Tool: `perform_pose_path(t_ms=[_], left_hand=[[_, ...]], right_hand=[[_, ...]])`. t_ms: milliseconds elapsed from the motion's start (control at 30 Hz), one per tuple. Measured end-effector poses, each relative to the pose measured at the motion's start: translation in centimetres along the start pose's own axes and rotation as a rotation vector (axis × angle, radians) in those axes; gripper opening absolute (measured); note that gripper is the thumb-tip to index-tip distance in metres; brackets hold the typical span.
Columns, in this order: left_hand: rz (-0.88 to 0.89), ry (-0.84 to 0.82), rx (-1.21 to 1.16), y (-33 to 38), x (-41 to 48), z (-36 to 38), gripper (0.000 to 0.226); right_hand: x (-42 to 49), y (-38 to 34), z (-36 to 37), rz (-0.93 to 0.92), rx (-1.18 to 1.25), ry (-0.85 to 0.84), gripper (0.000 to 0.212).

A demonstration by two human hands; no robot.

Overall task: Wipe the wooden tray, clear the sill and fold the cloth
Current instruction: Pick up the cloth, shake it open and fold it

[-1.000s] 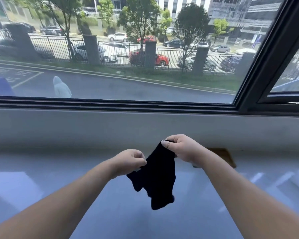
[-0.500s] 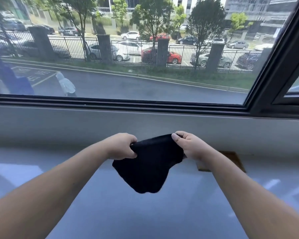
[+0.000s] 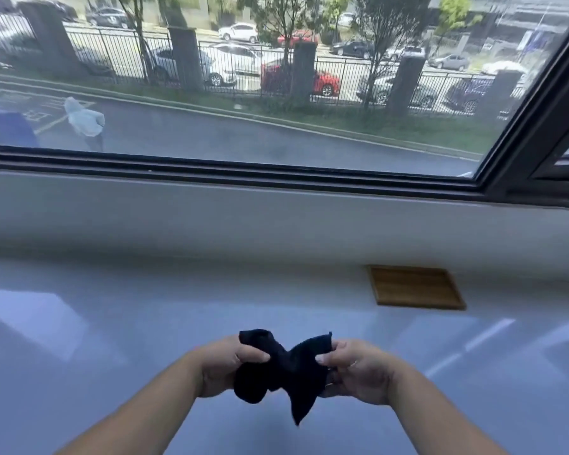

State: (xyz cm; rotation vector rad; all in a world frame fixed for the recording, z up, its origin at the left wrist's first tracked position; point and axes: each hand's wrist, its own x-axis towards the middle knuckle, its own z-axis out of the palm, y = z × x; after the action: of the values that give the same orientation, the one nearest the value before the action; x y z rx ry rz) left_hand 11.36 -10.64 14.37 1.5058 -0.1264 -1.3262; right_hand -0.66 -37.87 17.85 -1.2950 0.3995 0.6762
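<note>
A small black cloth (image 3: 284, 369) hangs bunched between my two hands above the pale sill (image 3: 145, 323). My left hand (image 3: 225, 366) pinches its left corner and my right hand (image 3: 355, 369) pinches its right corner; a pointed end droops below. The flat wooden tray (image 3: 414, 287) lies on the sill against the back wall, beyond and to the right of my right hand, with nothing on it.
A grey wall ledge (image 3: 243, 218) rises behind the sill to the dark window frame (image 3: 243, 169). The frame slants up at the right (image 3: 539, 110). Outside are a road, a fence and parked cars.
My hands have drawn back toward me and lower over the sill with the cloth. The cloth, spread between them half a second ago, is now bunched at the middle. The tray is fully uncovered.
</note>
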Motion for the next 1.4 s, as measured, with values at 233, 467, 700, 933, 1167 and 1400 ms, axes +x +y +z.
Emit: perform_pose_path(t_ms=[233, 467, 700, 933, 1167, 1400], left_hand=[[0.161, -0.059, -0.050, 5.8, -1.8, -3.8, 0.057], [0.389, -0.012, -0.283, 12.7, -3.2, -3.2, 0.052], [0.206, 0.462, -0.252, 9.7, -0.9, -3.5, 0.021], [0.453, 0.360, -0.407, 13.3, -4.5, -3.8, 0.028], [0.536, 0.236, -0.177, 15.9, -7.5, -1.7, 0.036], [0.391, 0.365, -0.283, 14.4, -6.3, -4.3, 0.013]], right_hand=[[0.9, -5.0, -1.8, -0.199, 0.092, 0.229, 0.029], [0.1, -10.6, -1.6, -0.352, 0.284, 0.173, 0.049], [2.6, -7.4, -0.7, -0.232, 0.178, 0.453, 0.040], [-1.2, -11.5, -0.4, -0.463, 0.332, 0.289, 0.035], [-3.0, -14.5, 0.3, -0.516, 0.179, 0.288, 0.040], [-1.2, -12.3, -0.5, -0.336, 0.251, 0.282, 0.032]])
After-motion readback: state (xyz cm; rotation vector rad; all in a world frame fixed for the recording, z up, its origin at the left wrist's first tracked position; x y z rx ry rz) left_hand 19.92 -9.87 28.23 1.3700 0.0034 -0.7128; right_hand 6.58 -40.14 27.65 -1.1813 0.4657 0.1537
